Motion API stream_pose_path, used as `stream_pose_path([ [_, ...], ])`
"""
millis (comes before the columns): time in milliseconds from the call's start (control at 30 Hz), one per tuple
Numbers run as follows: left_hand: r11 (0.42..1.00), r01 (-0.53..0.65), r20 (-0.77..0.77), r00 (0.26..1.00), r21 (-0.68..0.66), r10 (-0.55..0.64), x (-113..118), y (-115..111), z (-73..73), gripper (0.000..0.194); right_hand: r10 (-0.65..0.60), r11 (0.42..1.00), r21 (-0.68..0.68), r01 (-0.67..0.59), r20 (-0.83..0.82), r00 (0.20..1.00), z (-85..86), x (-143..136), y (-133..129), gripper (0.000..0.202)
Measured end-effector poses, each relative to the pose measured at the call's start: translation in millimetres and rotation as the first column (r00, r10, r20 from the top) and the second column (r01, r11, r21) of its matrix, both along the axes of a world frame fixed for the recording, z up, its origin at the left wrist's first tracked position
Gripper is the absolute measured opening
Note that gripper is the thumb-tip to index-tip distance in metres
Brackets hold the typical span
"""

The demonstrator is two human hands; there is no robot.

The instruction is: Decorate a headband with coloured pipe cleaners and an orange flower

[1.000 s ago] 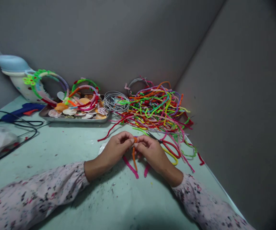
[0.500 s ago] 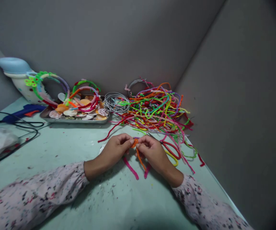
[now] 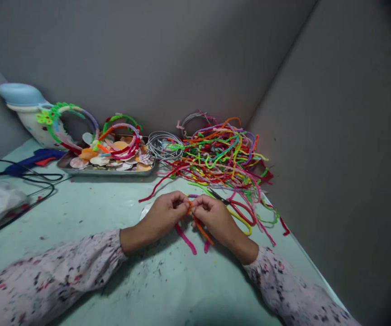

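Between the fingertips of both hands is an orange pipe cleaner (image 3: pixel 202 230), coiled at its top, with a straight tail hanging down to the right. My left hand (image 3: pixel 168 213) pinches the coil from the left. From the right, my right hand (image 3: pixel 214 217) pinches it as well, its fingers partly over the coil. A pink pipe cleaner (image 3: pixel 186 239) shows below the hands, with another pink end by the right hand. Just above the fingertips lies a bit of purple. Fingers hide how these pieces join.
Scissors (image 3: pixel 243 213) with red and yellow handles lie right of my right hand, before a heap of pipe cleaners (image 3: pixel 216 154). A metal tray (image 3: pixel 114 172) of shells and headbands, wire coils (image 3: pixel 164 146), a blue glue gun (image 3: pixel 29 162) and a white container (image 3: pixel 35 122) stand behind.
The orange tail has swung to the right, and my fingertips have closed further over the orange coil. My right hand has shifted slightly left, showing more of the scissors.
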State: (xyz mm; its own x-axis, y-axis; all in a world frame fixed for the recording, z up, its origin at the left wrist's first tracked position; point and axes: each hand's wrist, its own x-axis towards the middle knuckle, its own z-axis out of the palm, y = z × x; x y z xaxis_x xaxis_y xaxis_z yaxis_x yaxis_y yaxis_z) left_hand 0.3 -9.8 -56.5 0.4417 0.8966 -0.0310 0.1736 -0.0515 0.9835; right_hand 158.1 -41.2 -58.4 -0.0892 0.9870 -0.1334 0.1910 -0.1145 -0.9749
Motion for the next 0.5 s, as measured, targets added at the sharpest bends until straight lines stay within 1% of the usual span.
stream_pose_path([
  [100,0.999,0.017,0.025,1.0,-0.035,-0.016,-0.5,3.1,-1.8,0.009,0.004,0.996,-0.086,-0.013,-0.113,0.994,-0.7,1.6,2.5,0.008],
  [167,0.999,0.028,0.034,0.999,-0.036,-0.026,-1.3,5.2,-4.2,0.01,0.005,0.996,-0.088,-0.017,-0.133,0.991,-1.5,1.8,3.4,0.01],
  [233,0.999,0.025,0.037,0.999,-0.024,-0.024,-2.3,6.8,-7.5,0.01,0.013,0.999,-0.051,-0.019,-0.113,0.994,-3.0,1.2,3.5,0.01],
  [367,0.998,0.056,0.02,0.998,0.01,-0.057,-2.8,6.8,-14.6,0.008,0.015,0.999,0.039,-0.014,-0.028,0.999,-7.2,-0.4,2.2,0.005],
  [500,0.998,0.04,0.028,0.999,0.048,-0.041,-0.5,3.3,-16.8,0.006,0.003,0.994,0.108,-0.009,0.049,0.999,-11.2,-0.1,-0.1,0.003],
])
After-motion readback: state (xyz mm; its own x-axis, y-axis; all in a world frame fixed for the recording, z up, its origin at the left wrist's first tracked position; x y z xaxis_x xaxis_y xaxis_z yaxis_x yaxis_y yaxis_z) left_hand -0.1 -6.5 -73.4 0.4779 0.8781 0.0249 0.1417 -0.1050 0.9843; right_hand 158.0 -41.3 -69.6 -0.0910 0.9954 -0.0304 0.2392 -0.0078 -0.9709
